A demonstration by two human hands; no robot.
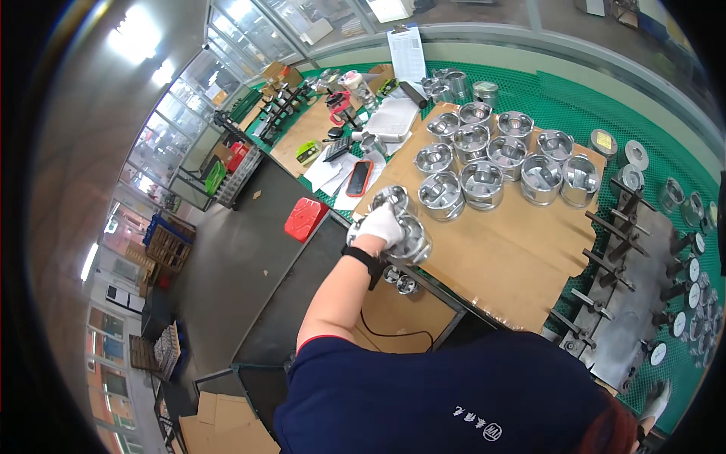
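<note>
Here the largest thing is the workbench (529,83), covered in green mesh matting, with a big sheet of brown cardboard (491,257) laid across its middle. On the far half of that cardboard stands a cluster of shiny metal pistons (495,155), all upright and set close together in rough rows. To the right of the cardboard lies a grey metal tray (639,303) holding connecting rods (605,261) in a line, their long axes running across the tray toward the cardboard. Beyond the cluster, on the far left of the bench, are papers, a phone in a red case (359,178) and a clipboard (407,51).

The left hand (382,223), in a white glove with a dark wristband, is out over the near left corner of the cardboard. Its fingers are curled down around the top of a held piston (412,242), and a second piston (391,198) sits touching the far side of the glove; whether the hand also grips that one I cannot tell. The cluster lies up and to the right of this hand, near but apart from it, so the left hand is clearly the nearer one.

The right hand (656,399), also gloved, shows only at the lower right edge, well apart from the pistons; whether it is spread or closed cannot be told.
</note>
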